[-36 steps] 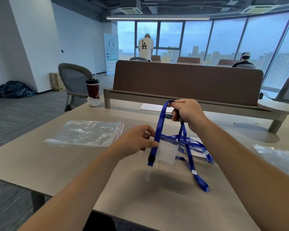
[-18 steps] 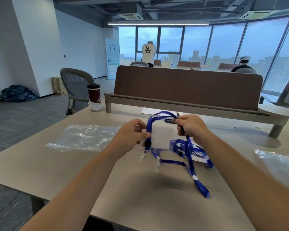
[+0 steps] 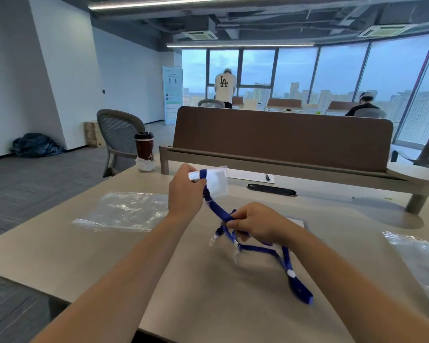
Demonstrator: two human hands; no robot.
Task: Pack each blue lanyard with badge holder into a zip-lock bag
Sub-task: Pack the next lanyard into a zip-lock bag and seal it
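Note:
My left hand is raised above the table and pinches a clear badge holder together with the blue lanyard strap wrapped over its top. The blue lanyard runs down to my right hand, which grips the strap lower and nearer the table. More blue lanyard loops trail from under that hand across the tabletop. A pile of clear zip-lock bags lies flat to the left of my left hand.
The beige table ends at a brown divider screen. A dark coffee cup stands at the far left corner. White paper with a pen lies by the divider. More clear plastic lies at the right edge.
My left hand has lifted the badge holder higher, and my right hand has dropped down toward the table with the strap. The camera tilted upward.

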